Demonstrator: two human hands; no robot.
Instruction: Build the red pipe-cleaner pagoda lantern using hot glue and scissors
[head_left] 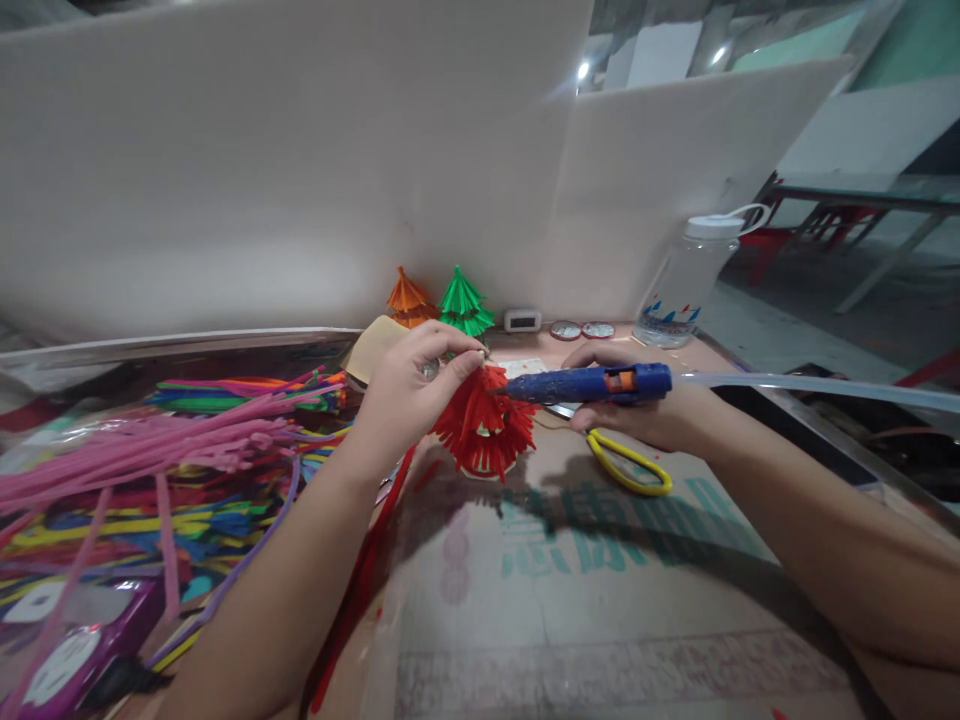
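My left hand [420, 385] is closed, pinching the tip of a small red pipe-cleaner tree [487, 430] between thumb and fingers. The tree stands upright, its fringed tiers spread over a pale round base. In my right hand [637, 410] is a blue hot glue gun [592, 384], fingers wrapped round it and partly hidden behind it. Its nozzle points left and reaches the upper right side of the tree; contact cannot be made out. A long clear glue stick [810, 385] trails from its back. Yellow-handled scissors [630, 465] lie just below my right hand.
Pink pipe cleaners [150, 450] and other colours heap at left, beside a purple device [90, 640]. Behind stand an orange tree [409, 295], a green tree [463, 300] and a small white-framed display [523, 320]. A water bottle [686, 280] stands at back right. Printed cardboard [570, 620] covers the front.
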